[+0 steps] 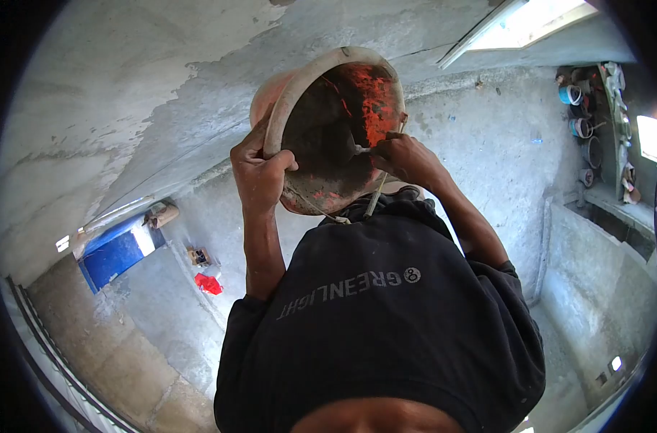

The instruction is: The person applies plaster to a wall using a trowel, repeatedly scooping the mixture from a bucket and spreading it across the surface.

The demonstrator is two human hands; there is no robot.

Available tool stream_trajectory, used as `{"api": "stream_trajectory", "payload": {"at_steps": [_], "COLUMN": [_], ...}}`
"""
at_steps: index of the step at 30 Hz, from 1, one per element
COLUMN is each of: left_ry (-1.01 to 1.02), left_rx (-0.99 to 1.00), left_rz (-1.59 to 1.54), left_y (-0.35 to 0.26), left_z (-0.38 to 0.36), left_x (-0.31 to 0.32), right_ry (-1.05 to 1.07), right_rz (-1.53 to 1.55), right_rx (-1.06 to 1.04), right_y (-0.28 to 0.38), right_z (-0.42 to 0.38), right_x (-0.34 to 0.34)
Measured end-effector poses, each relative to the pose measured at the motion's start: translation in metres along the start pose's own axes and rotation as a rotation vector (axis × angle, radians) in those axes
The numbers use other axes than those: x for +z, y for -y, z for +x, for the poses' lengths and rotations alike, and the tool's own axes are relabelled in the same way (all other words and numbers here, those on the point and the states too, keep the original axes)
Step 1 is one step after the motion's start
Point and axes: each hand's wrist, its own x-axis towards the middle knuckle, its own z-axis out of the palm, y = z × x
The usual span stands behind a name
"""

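Observation:
A cement-crusted orange bucket is tilted in front of my chest, its mouth facing me. My left hand grips the left side of its rim, thumb over the edge and fingers along the outside. Inside the mouth is a trowel, its dark blade against the inner wall. My right hand is closed around the trowel's handle at the right side of the rim. The bucket's thin handle hangs down towards my black shirt. Whether mortar lies deep in the bucket is too dark to tell.
A partly plastered wall rises ahead. At the left are a blue panel and a red cloth. Several cans and buckets line the far right, near a ledge. A bright window opening is above right.

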Motion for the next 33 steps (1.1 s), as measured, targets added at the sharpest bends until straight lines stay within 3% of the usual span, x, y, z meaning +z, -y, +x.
{"api": "stream_trajectory", "payload": {"at_steps": [16,22,28,30,33], "left_ry": [0.023,-0.043,-0.224,-0.284,-0.37], "left_rx": [0.053,0.021,-0.089,-0.135,-0.235], "left_rz": [0.032,0.007,-0.21,-0.26,-0.333], "left_y": [-0.004,0.001,0.025,0.039,0.044], "left_z": [0.0,-0.001,0.006,0.013,0.016], "left_x": [0.001,0.001,-0.012,-0.022,-0.023], "right_ry": [-0.135,-0.286,-0.265,-0.237,-0.266], "right_rz": [0.046,0.298,0.5,0.599,0.56], "right_rx": [-0.18,-0.387,-0.211,-0.03,-0.08], "right_y": [0.021,0.026,0.008,0.005,-0.003], "right_z": [0.016,0.025,-0.004,-0.003,0.005], "right_x": [0.003,0.014,0.002,-0.008,-0.024]}}
